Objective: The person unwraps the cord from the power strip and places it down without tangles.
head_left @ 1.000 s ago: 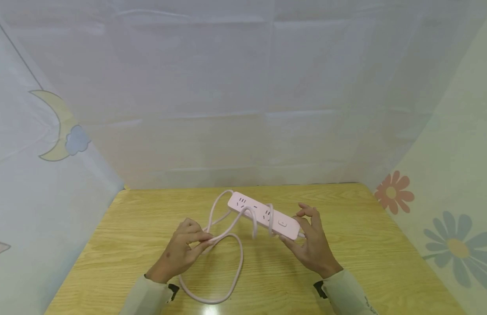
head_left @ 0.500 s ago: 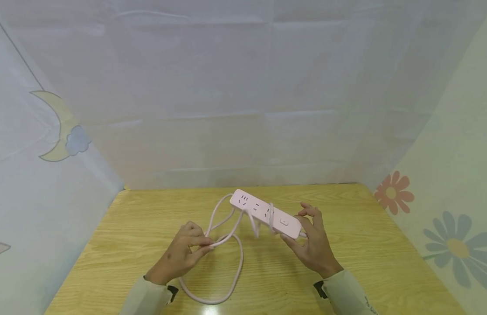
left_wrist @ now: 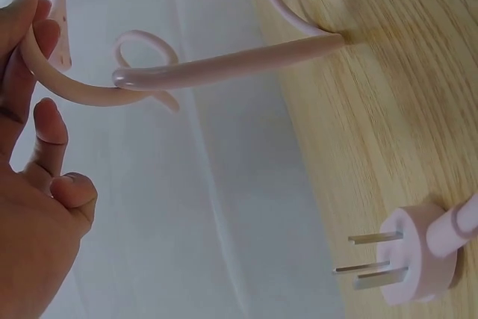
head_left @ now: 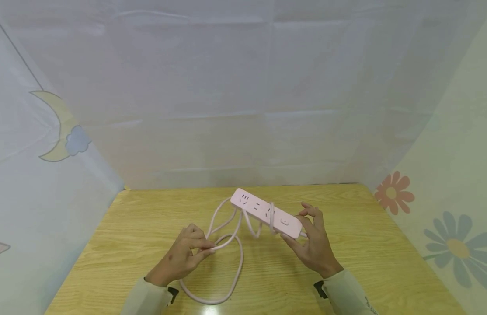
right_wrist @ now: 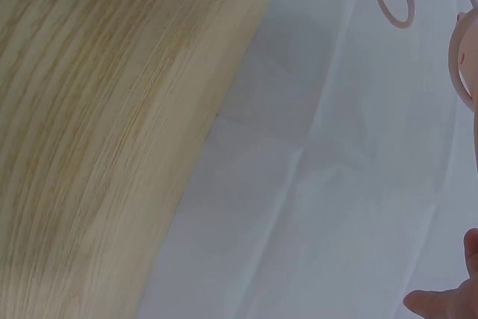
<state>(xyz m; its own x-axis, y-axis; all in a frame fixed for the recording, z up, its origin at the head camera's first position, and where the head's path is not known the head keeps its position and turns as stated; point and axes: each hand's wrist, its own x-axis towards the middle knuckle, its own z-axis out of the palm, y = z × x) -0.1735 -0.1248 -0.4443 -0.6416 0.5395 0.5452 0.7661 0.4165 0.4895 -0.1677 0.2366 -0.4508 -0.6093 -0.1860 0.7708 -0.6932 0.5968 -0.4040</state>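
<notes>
A pink power strip [head_left: 263,212] is held tilted above the table, its far left end higher in the head view. My right hand [head_left: 315,247] grips its near right end, by the switch, between thumb and fingers. One turn of the pink cord [head_left: 272,217] wraps around the strip; more loops hang under and left of it. My left hand [head_left: 184,253] pinches the cord between thumb and fingers. In the left wrist view, a three-pin plug [left_wrist: 418,255] lies on the table. At the right wrist view's edge, only part of the right hand [right_wrist: 452,296] shows.
The wooden table [head_left: 346,210] backs onto a pale fabric wall [head_left: 243,144]. Side walls carry a moon print and flower prints. A slack cord loop [head_left: 237,275] lies on the table beside the left hand.
The cord loop that crossed the strip's left part has slid off its face and now hangs beneath. The left hand has lowered slightly; the strip has shifted a little right.
</notes>
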